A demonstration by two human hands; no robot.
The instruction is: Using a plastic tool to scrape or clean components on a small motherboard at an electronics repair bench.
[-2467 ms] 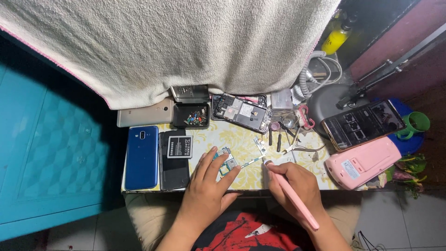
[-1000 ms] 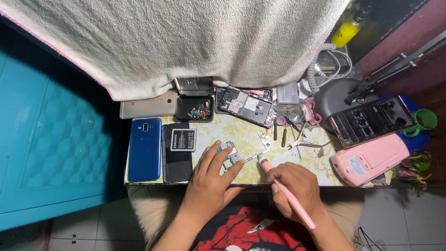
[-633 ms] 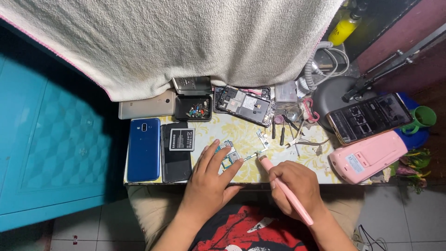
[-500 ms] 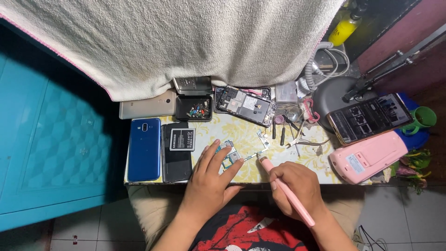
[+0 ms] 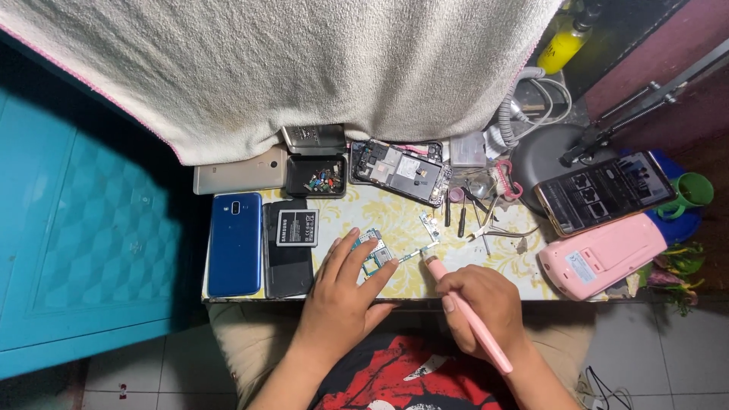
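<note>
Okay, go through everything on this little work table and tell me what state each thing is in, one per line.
Left hand: fingers pressing a small green circuit board flat on the table.
Right hand: gripping a pink pen-shaped tool, tip toward the board.
Blue smartphone: face down, closed.
Black phone with open back: cover off, insides exposed.
Flat black battery: out, lying loose.
Small black tray: holding small parts.
Propped phone: screen lit.

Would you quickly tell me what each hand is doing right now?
Left hand: open, fingers pressing a small circuit board on the table.
Right hand: closed around a pink pen-shaped tool.
</note>
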